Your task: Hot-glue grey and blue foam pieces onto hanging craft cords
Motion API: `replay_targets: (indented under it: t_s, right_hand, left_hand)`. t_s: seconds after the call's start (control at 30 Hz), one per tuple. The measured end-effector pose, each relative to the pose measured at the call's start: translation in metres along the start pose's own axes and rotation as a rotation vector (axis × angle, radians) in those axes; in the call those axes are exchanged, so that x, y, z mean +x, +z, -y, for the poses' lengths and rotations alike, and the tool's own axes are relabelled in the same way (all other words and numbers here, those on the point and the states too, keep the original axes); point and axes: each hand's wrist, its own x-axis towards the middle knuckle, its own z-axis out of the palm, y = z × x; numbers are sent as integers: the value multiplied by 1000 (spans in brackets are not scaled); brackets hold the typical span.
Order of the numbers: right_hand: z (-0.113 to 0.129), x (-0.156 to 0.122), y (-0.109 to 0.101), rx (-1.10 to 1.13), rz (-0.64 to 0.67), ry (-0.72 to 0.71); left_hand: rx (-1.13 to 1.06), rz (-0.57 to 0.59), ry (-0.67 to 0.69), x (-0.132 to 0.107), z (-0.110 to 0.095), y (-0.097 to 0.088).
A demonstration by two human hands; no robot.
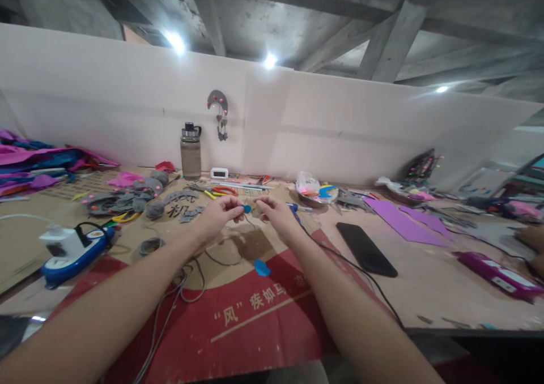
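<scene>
Above the cardboard, my left hand [217, 218] pinches a small blue felt piece [246, 208] between thumb and fingertips. A thin grey cord hangs just below it. My right hand [277, 215] is close beside it, fingertips pressed together; whatever they hold is too small to make out. A second blue felt piece [262, 268] lies on the red and brown cardboard [255, 321] between my forearms. Loose grey cord [196, 285] runs in loops near my left forearm.
Grey felt and yarn balls [154, 209] lie left, near a blue power strip [76, 262]. A bottle [191, 154] stands by the wall. At right are a black phone [366, 249], purple sheets [403, 221], a magenta power strip [499, 276] and another person's hand [531, 238].
</scene>
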Motion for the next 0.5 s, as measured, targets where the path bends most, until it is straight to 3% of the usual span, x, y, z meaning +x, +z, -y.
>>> replay_targets:
  t_s: [0.1,0.3,0.5]
  right_hand:
    - [6,-9,15,353,131,22]
    - [6,-10,14,416,119,60]
    - [4,-6,2,442,124,136]
  left_hand:
    - [1,65,-14,-2,0,2]
    - [-16,72,-54,-1,3,4]
    - [-199,-249,-141,3,0,-3]
